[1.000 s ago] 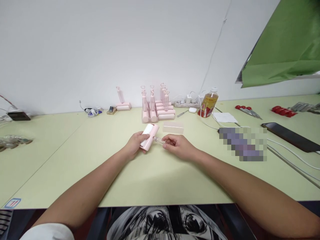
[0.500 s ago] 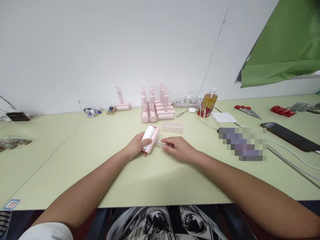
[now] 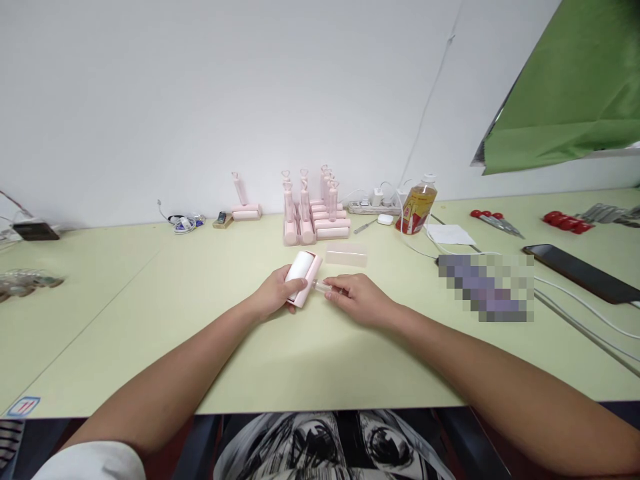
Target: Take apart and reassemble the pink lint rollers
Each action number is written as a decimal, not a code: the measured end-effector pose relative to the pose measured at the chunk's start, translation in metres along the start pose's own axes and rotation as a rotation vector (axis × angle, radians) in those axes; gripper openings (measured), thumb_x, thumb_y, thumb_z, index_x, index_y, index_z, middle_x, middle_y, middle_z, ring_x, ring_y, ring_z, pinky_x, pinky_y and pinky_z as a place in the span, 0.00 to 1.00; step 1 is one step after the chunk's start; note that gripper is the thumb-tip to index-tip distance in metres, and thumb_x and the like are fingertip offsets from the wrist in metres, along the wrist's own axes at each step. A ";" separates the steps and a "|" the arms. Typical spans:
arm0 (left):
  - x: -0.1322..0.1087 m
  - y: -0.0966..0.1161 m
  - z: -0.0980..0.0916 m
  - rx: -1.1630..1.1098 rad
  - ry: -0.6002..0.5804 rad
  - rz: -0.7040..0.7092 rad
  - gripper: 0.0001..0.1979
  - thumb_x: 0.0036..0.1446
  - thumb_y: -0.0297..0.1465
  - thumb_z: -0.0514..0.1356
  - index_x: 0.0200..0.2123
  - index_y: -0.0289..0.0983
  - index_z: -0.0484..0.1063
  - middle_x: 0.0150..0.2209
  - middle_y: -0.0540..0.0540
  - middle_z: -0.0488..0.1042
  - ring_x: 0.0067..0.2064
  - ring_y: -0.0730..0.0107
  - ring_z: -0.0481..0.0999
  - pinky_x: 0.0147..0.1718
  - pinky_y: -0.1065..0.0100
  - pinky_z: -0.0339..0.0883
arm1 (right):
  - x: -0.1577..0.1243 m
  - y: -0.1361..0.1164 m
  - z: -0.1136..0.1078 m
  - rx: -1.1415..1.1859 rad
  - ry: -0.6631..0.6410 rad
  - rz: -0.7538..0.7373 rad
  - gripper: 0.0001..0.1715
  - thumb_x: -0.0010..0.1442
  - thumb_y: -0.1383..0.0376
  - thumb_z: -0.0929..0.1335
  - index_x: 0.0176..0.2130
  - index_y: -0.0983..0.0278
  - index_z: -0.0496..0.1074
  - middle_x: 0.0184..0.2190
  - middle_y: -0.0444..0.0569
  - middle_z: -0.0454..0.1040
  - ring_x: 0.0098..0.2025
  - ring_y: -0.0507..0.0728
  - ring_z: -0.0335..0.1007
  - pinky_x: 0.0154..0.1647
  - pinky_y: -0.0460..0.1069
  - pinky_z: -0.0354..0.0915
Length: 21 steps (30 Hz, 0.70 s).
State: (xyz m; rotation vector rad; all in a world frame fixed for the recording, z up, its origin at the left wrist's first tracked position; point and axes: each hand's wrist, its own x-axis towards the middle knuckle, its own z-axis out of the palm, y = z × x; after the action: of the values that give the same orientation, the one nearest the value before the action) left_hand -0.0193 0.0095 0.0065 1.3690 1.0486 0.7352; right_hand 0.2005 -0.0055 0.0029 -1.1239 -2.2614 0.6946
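Observation:
A pink lint roller (image 3: 302,275) with a white roll is held between both hands over the table. My left hand (image 3: 274,293) is closed around its head, thumb across the white roll. My right hand (image 3: 361,297) pinches the clear handle, which points right from the head; its far end is hidden by the palm. Just behind the hands, a translucent pink cover (image 3: 346,254) lies on the tabletop. Farther back, several more pink lint rollers (image 3: 307,223) stand in a cluster, handles upright.
One more lint roller (image 3: 247,211) stands left of the cluster near the wall. Along the back right are a power strip (image 3: 375,208), a drink bottle (image 3: 418,205) and red-handled tools (image 3: 495,221). A phone (image 3: 580,272) and white cables lie at the right.
The lint roller's head has shifted slightly to the right, closer to my right hand. Both hands keep their hold, and the other things stay put.

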 end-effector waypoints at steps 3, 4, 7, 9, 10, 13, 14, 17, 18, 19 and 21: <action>0.000 -0.001 0.003 -0.016 0.006 -0.005 0.14 0.52 0.36 0.62 0.38 0.36 0.63 0.27 0.51 0.67 0.24 0.72 0.69 0.18 0.71 0.67 | -0.001 -0.002 -0.001 -0.014 0.013 -0.003 0.14 0.64 0.61 0.62 0.35 0.63 0.75 0.28 0.47 0.74 0.30 0.55 0.66 0.31 0.49 0.56; 0.000 -0.001 0.003 -0.030 0.001 -0.012 0.14 0.52 0.36 0.62 0.38 0.36 0.63 0.26 0.51 0.67 0.24 0.72 0.69 0.17 0.71 0.67 | -0.001 -0.003 -0.001 -0.017 0.014 -0.003 0.14 0.64 0.61 0.62 0.34 0.63 0.75 0.27 0.47 0.73 0.30 0.55 0.66 0.31 0.49 0.56; -0.001 0.001 0.000 -0.137 -0.035 -0.054 0.16 0.51 0.38 0.63 0.38 0.35 0.66 0.25 0.50 0.68 0.24 0.70 0.69 0.17 0.69 0.67 | 0.000 -0.003 0.000 0.019 0.017 0.015 0.14 0.63 0.60 0.63 0.31 0.63 0.73 0.25 0.46 0.70 0.28 0.54 0.64 0.31 0.48 0.56; -0.003 0.005 -0.003 -0.273 -0.095 -0.077 0.22 0.54 0.47 0.59 0.41 0.32 0.69 0.27 0.45 0.72 0.24 0.68 0.71 0.18 0.67 0.67 | 0.002 -0.003 0.003 0.123 0.054 0.033 0.13 0.63 0.59 0.63 0.32 0.63 0.72 0.24 0.44 0.68 0.28 0.53 0.62 0.30 0.48 0.56; -0.004 0.007 -0.005 -0.344 -0.133 -0.073 0.28 0.55 0.52 0.55 0.43 0.31 0.70 0.29 0.42 0.73 0.24 0.67 0.71 0.19 0.66 0.67 | 0.003 -0.003 0.004 0.215 0.088 0.037 0.12 0.62 0.58 0.64 0.35 0.63 0.72 0.25 0.44 0.67 0.27 0.53 0.62 0.29 0.48 0.57; -0.008 0.011 -0.004 -0.458 -0.194 0.021 0.36 0.56 0.58 0.48 0.44 0.30 0.72 0.34 0.37 0.75 0.24 0.67 0.72 0.20 0.66 0.66 | 0.007 -0.006 0.008 0.583 0.196 0.030 0.17 0.59 0.53 0.67 0.41 0.62 0.69 0.27 0.43 0.66 0.26 0.51 0.62 0.26 0.48 0.61; -0.009 0.010 -0.002 -0.442 -0.179 0.069 0.33 0.56 0.56 0.51 0.44 0.30 0.73 0.35 0.37 0.75 0.25 0.68 0.71 0.20 0.67 0.66 | 0.008 -0.008 0.009 0.689 0.230 0.027 0.19 0.58 0.51 0.68 0.41 0.62 0.67 0.27 0.42 0.65 0.25 0.50 0.62 0.25 0.47 0.61; -0.009 0.003 0.010 -0.275 -0.108 0.193 0.27 0.52 0.45 0.63 0.50 0.34 0.73 0.40 0.40 0.74 0.30 0.71 0.70 0.23 0.71 0.66 | 0.008 -0.015 0.010 0.837 0.283 0.089 0.22 0.54 0.50 0.70 0.39 0.60 0.63 0.25 0.39 0.64 0.22 0.49 0.61 0.18 0.44 0.60; -0.008 0.000 0.015 -0.204 -0.097 0.219 0.28 0.52 0.44 0.65 0.53 0.37 0.72 0.41 0.41 0.73 0.32 0.71 0.70 0.24 0.71 0.66 | 0.007 -0.018 0.010 0.844 0.283 0.139 0.22 0.54 0.50 0.71 0.39 0.60 0.62 0.24 0.39 0.64 0.20 0.49 0.60 0.16 0.43 0.58; -0.007 -0.003 0.019 -0.140 -0.088 0.241 0.29 0.53 0.44 0.65 0.56 0.38 0.71 0.41 0.42 0.73 0.33 0.71 0.69 0.26 0.71 0.67 | 0.007 -0.020 0.011 0.841 0.272 0.196 0.23 0.54 0.50 0.71 0.40 0.59 0.61 0.23 0.38 0.64 0.19 0.48 0.59 0.13 0.42 0.55; -0.006 -0.007 0.026 -0.041 -0.057 0.283 0.29 0.55 0.45 0.63 0.57 0.39 0.71 0.40 0.43 0.73 0.35 0.70 0.69 0.29 0.69 0.67 | 0.005 -0.024 0.014 0.833 0.250 0.283 0.23 0.55 0.50 0.70 0.43 0.59 0.62 0.23 0.37 0.63 0.17 0.48 0.56 0.10 0.42 0.52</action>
State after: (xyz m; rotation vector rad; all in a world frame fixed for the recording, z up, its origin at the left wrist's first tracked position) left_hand 0.0011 -0.0076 -0.0016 1.5116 0.7991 0.9133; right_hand 0.1752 -0.0169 0.0092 -1.0148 -1.3704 1.3524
